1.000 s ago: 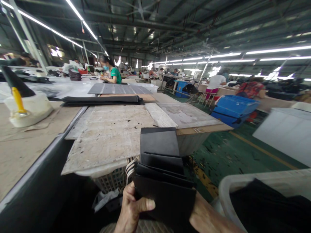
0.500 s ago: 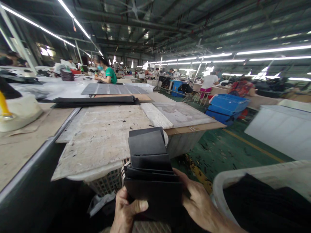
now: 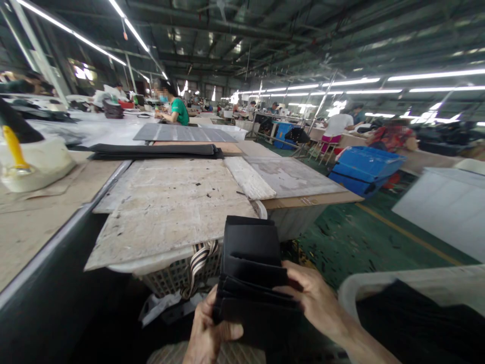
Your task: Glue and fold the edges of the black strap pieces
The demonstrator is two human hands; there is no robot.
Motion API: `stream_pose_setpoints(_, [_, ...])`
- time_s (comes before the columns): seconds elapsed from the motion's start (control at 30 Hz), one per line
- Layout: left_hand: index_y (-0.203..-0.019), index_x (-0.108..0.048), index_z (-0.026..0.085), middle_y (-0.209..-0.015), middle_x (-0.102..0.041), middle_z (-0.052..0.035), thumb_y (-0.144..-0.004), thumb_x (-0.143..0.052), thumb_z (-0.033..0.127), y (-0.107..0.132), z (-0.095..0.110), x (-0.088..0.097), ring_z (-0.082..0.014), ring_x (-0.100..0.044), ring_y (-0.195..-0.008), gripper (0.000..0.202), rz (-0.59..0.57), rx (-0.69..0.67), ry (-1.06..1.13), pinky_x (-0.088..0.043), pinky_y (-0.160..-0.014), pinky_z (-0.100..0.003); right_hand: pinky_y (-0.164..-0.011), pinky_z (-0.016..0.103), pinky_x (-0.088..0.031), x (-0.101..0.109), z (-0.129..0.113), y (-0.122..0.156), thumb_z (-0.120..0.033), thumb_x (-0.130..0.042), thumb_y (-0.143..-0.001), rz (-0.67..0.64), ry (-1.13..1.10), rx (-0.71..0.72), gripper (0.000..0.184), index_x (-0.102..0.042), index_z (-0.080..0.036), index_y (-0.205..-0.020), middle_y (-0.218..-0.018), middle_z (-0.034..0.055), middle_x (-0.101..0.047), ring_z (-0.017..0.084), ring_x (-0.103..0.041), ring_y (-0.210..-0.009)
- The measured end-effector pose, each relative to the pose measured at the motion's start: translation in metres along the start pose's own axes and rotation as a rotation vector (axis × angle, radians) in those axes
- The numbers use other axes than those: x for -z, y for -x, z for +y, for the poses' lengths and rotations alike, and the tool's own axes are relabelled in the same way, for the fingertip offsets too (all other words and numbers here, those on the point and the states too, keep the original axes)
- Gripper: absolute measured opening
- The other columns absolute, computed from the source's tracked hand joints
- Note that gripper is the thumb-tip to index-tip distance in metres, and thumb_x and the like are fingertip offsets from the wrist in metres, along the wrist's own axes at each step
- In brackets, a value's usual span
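A stack of black flat sheets [image 3: 252,247], rectangular and slightly fanned, is held between both hands low in the middle of the head view. My left hand [image 3: 212,326] grips its near left side, thumb lying over the front sheet and the other fingers mostly hidden behind. On the right edge, my right hand [image 3: 312,293] has its fingers pressed to the sheets where they part in layers. What the sheets are made of I cannot tell. Just beyond the stack lies a stained pale board [image 3: 170,207] with dark scraps on it.
A long pile of black sheets [image 3: 155,151] lies at the board's far edge. To the left stands a white tub [image 3: 45,164] with a yellow-handled brush [image 3: 15,149]. A white bin [image 3: 350,290] with black material is at right; a blue bin [image 3: 366,169] stands farther off. People work beyond.
The stack has moved right and slightly down in view, with both hands on it. My right fingers now lie farther over the sheets' edges. The surroundings have shifted with the camera.
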State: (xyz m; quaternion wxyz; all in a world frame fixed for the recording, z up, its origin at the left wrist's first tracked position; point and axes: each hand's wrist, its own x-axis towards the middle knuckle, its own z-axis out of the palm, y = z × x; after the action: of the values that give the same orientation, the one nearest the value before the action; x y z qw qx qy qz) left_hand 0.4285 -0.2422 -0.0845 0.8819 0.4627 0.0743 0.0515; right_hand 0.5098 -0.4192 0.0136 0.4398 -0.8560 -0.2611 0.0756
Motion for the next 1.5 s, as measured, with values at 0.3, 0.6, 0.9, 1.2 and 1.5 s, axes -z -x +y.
stream_pose_setpoints(0.3, [-0.067,-0.069,0.015,-0.064,-0.06,0.0009,-0.044,-0.076,0.011,0.003,0.006,-0.008,-0.0144,-0.05,-0.064,0.025,-0.101,0.017,0.089,-0.041,-0.059,-0.022,-0.077,0.025,-0.043,-0.002,-0.008,-0.003,-0.028,-0.06,-0.068,0.046,-0.091,-0.031,0.01,-0.065,-0.019,-0.066,-0.095,0.0022,-0.062,0.018,-0.056,-0.086])
stream_pose_setpoints(0.6, [-0.07,-0.068,0.013,-0.057,-0.056,0.002,-0.043,-0.072,0.01,0.006,0.002,-0.005,-0.0099,-0.045,-0.053,0.027,-0.084,0.071,0.126,-0.038,-0.054,-0.021,-0.068,0.026,-0.042,-0.009,-0.007,-0.029,-0.042,-0.066,-0.068,0.303,-0.361,-0.179,0.027,-0.061,-0.016,-0.074,-0.073,-0.0007,-0.061,0.015,-0.054,-0.069])
stream_pose_setpoints(0.9, [-0.08,-0.068,0.013,-0.071,-0.066,-0.0025,-0.045,-0.077,0.015,0.002,0.002,0.007,-0.0177,-0.058,-0.067,0.036,0.044,0.005,0.145,-0.046,-0.064,-0.026,-0.071,0.027,-0.044,-0.029,-0.011,-0.019,-0.027,-0.077,-0.055,0.274,-0.674,-0.244,0.031,-0.06,-0.017,-0.08,-0.077,0.0006,-0.064,0.017,-0.056,-0.075])
stream_pose_setpoints(1.2, [-0.079,-0.066,0.014,-0.073,-0.068,-0.0035,-0.042,-0.079,0.014,0.0,0.013,0.006,-0.0192,-0.06,-0.067,0.039,0.208,-0.046,0.169,-0.049,-0.062,-0.027,-0.057,0.021,-0.038,-0.048,-0.013,-0.016,-0.015,-0.074,-0.056,0.122,-0.874,-0.198,0.025,-0.057,-0.022,-0.072,-0.078,-0.005,-0.062,0.014,-0.054,-0.074])
stream_pose_setpoints(1.5, [-0.087,-0.066,0.015,-0.078,-0.068,-0.0025,-0.049,-0.077,0.013,-0.004,0.026,0.003,-0.0168,-0.06,-0.071,0.04,0.137,-0.095,0.119,-0.049,-0.066,-0.025,-0.072,0.035,-0.048,-0.032,-0.006,-0.022,-0.052,-0.067,-0.066,0.146,-1.016,-0.243,0.045,-0.055,-0.032,-0.105,-0.099,-0.0011,-0.065,0.021,-0.06,-0.088])
